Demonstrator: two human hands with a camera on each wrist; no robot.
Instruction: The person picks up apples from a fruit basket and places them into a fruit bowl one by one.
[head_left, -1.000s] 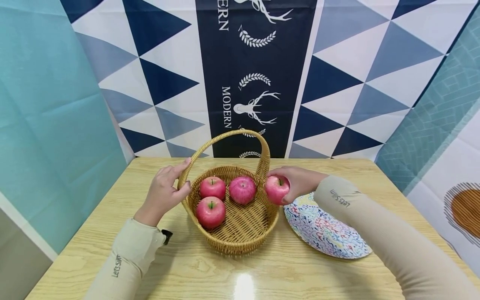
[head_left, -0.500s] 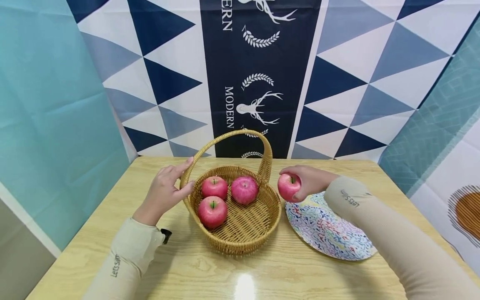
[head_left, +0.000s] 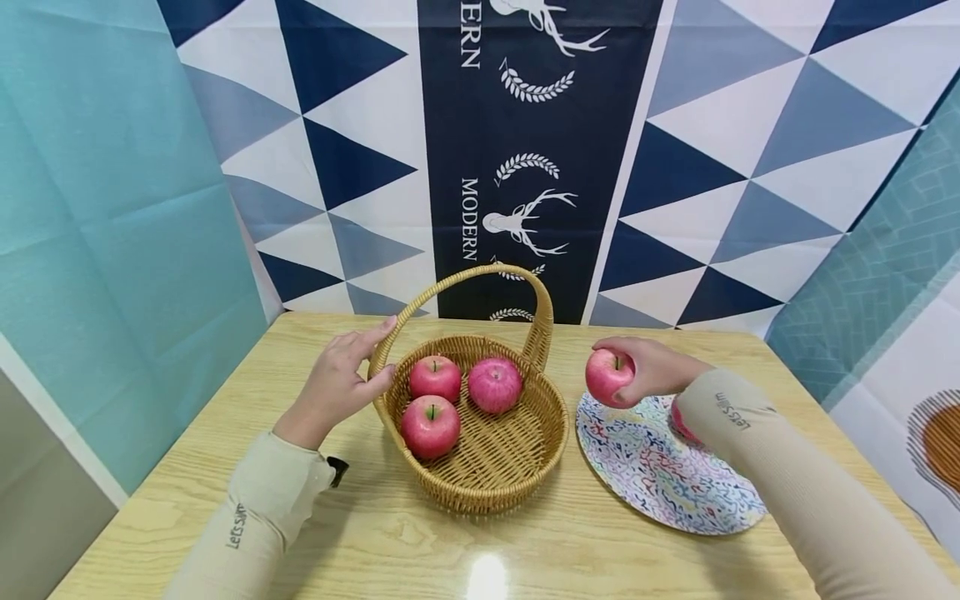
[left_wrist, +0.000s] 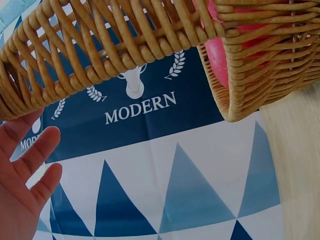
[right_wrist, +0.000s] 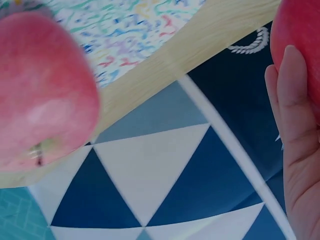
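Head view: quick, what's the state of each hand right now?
Left hand: open, touching the arched tan wicker basket handle.
Right hand: closed around a round pinkish-red apple.

- Left hand [head_left: 333, 383] touching the handle [head_left: 543, 321] of the basket [head_left: 498, 458].
- Three apples [head_left: 431, 427] inside the basket.
- Right hand [head_left: 660, 367] holding one apple [head_left: 606, 377] near the plate [head_left: 637, 467].
- Another apple [head_left: 680, 421] on the plate, partly behind the sleeve [head_left: 742, 425].
- Basket and plate on the worktop [head_left: 375, 542].
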